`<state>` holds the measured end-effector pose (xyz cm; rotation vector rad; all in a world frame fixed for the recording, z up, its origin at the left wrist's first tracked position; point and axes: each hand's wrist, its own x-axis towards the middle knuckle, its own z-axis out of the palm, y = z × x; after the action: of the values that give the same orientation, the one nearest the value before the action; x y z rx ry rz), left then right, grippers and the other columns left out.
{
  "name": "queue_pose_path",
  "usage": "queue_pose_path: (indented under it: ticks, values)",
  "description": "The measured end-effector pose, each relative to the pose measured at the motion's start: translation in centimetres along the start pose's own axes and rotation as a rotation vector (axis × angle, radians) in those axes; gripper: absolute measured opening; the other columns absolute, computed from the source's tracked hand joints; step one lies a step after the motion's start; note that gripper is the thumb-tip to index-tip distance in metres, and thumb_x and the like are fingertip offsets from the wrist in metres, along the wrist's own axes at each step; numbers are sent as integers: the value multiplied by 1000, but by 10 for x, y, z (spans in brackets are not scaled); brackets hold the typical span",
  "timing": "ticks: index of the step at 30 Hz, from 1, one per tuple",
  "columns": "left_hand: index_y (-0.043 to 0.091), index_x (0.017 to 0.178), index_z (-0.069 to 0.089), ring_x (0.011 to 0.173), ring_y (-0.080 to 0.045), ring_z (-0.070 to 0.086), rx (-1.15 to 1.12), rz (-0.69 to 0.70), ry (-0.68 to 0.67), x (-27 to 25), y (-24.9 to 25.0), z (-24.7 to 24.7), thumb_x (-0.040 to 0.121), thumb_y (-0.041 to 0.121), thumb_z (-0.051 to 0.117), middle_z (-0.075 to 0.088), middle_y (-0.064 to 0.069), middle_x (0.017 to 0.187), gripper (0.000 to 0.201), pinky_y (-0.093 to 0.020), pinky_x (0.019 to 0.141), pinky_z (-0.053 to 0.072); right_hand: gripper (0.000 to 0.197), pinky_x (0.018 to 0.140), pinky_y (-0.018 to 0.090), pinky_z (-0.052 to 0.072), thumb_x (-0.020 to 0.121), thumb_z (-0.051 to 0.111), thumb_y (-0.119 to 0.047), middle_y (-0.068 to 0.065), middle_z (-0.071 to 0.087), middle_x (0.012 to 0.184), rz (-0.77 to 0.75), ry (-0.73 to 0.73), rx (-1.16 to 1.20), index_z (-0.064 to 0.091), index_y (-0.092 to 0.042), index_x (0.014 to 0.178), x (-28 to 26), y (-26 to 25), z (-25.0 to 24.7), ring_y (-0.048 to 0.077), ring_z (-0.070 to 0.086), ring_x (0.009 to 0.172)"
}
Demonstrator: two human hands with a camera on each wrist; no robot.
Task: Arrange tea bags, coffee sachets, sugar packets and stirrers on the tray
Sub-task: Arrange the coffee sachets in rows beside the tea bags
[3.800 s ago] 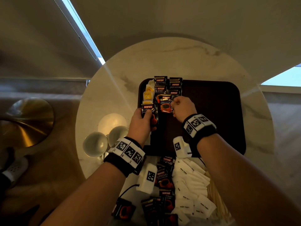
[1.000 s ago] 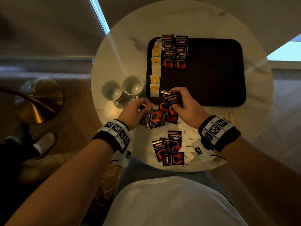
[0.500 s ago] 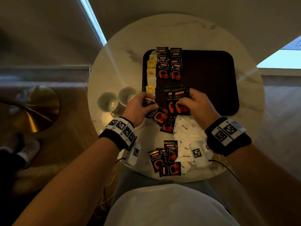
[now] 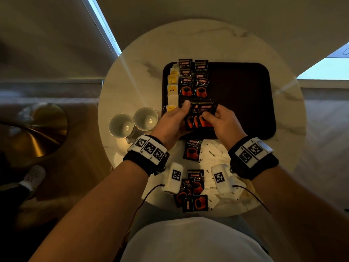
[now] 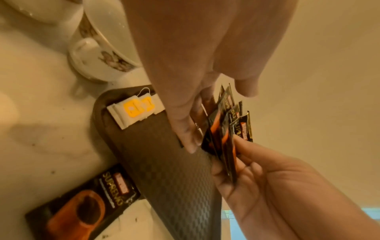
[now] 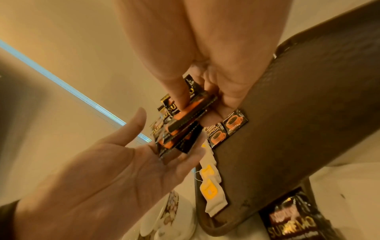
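A dark brown tray (image 4: 241, 103) lies on the round marble table. Along its left edge runs a column of tea bags (image 4: 172, 88), with two columns of black-and-orange coffee sachets (image 4: 192, 82) beside them. My right hand (image 4: 219, 120) pinches a fanned bunch of coffee sachets (image 4: 201, 118) between thumb and fingers, just above the tray's near left part. My left hand (image 4: 173, 121) lies against that bunch with straight fingers, thumb raised at its top left corner. In the right wrist view the bunch (image 6: 185, 128) rests on the left hand's flat fingers.
Two white cups (image 4: 132, 122) stand left of the tray. Between the tray and the near table edge lie one loose coffee sachet (image 4: 191, 150), a heap of white sugar packets (image 4: 213, 154) and more coffee sachets (image 4: 192, 190). The tray's right part is bare.
Both hands have moved forward from the table's near part to above the tray. The left hand has come up against the bunch that the right hand carries.
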<state>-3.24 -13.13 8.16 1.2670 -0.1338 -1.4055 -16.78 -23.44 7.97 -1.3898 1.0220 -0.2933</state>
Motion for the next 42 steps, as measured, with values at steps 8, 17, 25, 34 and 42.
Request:
queue_pose_path:
  ticks: [8,17,25,34,42]
  values:
    - [7,139,50,119,-31,65,-70,28,27,14,-11,0,104,19,52,65,-17,131,37,-40,86,60,29,75,22,60,94,70,-16,-1,76,99,-29,137,-31,61,-14,121,12,-2,5,5,75,87]
    - [17,112,64,95,-16,72,31,110,358,27,-19,-29,101,11,56,73,-2,102,15,-38,77,62,12,72,17,52,100,59,-15,-9,67,94,145,216,-67,64,-21,109,64,5,4,3,66,82]
    - [10,123,61,99,-27,72,117,116,337,30,-29,-40,102,15,56,72,-10,105,23,-43,81,61,27,84,23,45,96,66,-20,3,67,124,181,241,-370,66,-16,123,135,15,30,16,63,111]
    - [12,122,62,104,-25,72,99,91,315,29,-30,-46,100,19,59,73,-10,109,24,-46,84,61,28,77,25,46,96,67,-27,6,68,118,141,254,-542,64,-17,122,144,19,43,17,64,100]
    - [9,122,63,96,-24,73,-20,84,341,36,-11,-33,97,18,64,74,-10,101,26,-33,68,60,30,82,31,58,100,55,-47,-3,72,94,38,157,-391,70,-22,106,101,-1,30,14,70,85]
